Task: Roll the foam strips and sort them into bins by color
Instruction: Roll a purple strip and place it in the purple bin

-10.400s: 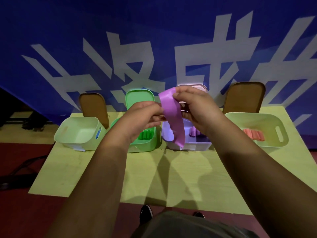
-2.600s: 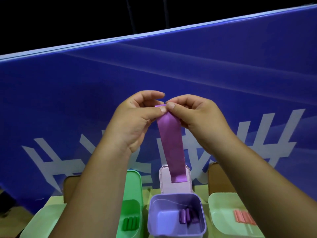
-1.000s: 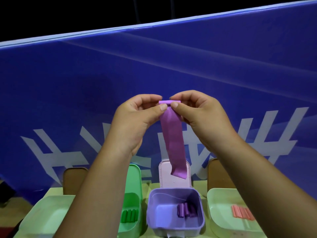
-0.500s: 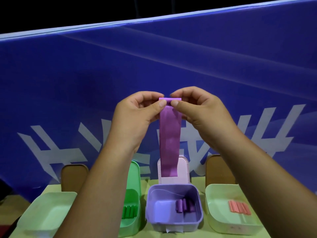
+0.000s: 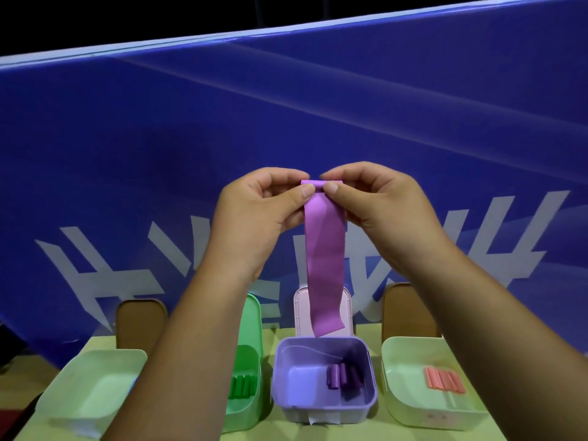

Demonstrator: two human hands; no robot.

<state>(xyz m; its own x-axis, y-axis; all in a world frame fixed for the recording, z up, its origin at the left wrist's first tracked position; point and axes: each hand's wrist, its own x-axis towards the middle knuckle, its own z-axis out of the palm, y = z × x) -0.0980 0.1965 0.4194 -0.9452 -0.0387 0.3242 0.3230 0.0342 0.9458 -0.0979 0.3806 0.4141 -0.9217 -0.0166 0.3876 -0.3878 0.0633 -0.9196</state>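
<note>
A purple foam strip [image 5: 324, 262] hangs down in front of me, its top end curled into a small roll. My left hand [image 5: 254, 218] pinches the left side of that roll with thumb and fingers, and my right hand [image 5: 378, 208] pinches the right side. Directly below stands the purple bin [image 5: 286, 370] with several rolled purple strips [image 5: 342, 377] inside. The green bin [image 5: 251, 412], partly hidden by my left forearm, holds rolled green strips [image 5: 243, 386]. A pale green bin [image 5: 394, 377] on the right holds pink rolls [image 5: 444, 378].
Another pale green bin [image 5: 92, 389] stands at the far left. Open lids stand behind the bins: brown [image 5: 140, 323], green [image 5: 254, 316], pink [image 5: 300, 310] and brown [image 5: 404, 310]. A blue banner [image 5: 286, 138] with white characters rises behind the yellow-green table [image 5: 372, 332].
The rolled top of the purple strip has grown slightly as my fingers turn it, and the hanging tail is a little shorter. The view has tilted down a bit, showing more of the bins.
</note>
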